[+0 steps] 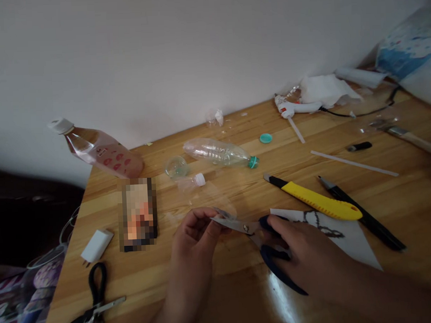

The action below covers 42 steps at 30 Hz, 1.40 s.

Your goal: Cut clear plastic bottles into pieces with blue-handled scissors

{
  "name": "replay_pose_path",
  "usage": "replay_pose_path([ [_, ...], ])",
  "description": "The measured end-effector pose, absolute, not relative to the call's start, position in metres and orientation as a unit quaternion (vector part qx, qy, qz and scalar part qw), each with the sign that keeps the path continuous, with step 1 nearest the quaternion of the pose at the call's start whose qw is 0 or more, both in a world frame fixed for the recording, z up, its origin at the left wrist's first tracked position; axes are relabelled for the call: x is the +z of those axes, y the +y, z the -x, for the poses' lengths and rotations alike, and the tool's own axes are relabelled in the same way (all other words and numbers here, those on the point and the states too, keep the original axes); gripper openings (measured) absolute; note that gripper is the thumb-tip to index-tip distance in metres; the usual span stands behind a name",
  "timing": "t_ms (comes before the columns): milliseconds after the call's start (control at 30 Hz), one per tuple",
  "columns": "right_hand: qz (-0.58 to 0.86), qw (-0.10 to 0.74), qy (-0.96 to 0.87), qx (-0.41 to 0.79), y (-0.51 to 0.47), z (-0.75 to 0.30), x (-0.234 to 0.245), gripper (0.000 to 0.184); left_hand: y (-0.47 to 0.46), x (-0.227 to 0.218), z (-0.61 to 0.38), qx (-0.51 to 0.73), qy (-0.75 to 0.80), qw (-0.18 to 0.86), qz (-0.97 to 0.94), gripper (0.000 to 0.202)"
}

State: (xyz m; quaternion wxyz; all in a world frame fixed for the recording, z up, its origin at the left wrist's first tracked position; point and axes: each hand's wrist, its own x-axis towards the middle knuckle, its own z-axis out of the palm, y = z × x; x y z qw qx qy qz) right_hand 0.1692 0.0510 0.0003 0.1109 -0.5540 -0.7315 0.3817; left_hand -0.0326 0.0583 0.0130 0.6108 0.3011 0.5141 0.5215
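My right hand grips the dark blue handles of a pair of scissors, blades pointing left. Those blades meet a piece of clear plastic that my left hand pinches between thumb and fingers, just above the wooden table. The clear piece seems to join a small cut bottle top with a white cap, though its outline is faint. Under my right hand lies a white paper sheet with a black drawing.
A yellow utility knife, a black pen, a clear bottle with a teal cap, a loose teal cap, a glue gun, a pink bottle, a white charger and keys lie around.
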Motion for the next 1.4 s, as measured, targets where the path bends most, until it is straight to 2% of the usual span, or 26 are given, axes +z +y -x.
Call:
replay_pose_path([
  [267, 0.559, 0.119, -0.722, 0.39, 0.052, -0.171, -0.001, 0.015, 0.06, 0.013, 0.035, 0.512, 0.52, 0.614, -0.301, 0.006],
  [600, 0.542, 0.097, -0.745, 0.376, 0.055, -0.176, -0.008, 0.008, 0.061, 0.012, 0.036, 0.5, 0.525, 0.616, -0.308, 0.005],
  [833, 0.534, 0.085, -0.736, 0.407, 0.058, -0.176, 0.0, 0.006, 0.06, 0.012, 0.038, 0.487, 0.542, 0.605, -0.322, 0.008],
  [1033, 0.541, 0.065, -0.751, 0.373, 0.056, -0.174, 0.005, 0.016, 0.059, 0.016, 0.031, 0.482, 0.552, 0.608, -0.306, 0.012],
  [1400, 0.54, 0.066, -0.763, 0.349, 0.058, -0.175, 0.0, 0.014, 0.059, 0.015, 0.033, 0.469, 0.556, 0.611, -0.313, 0.013],
])
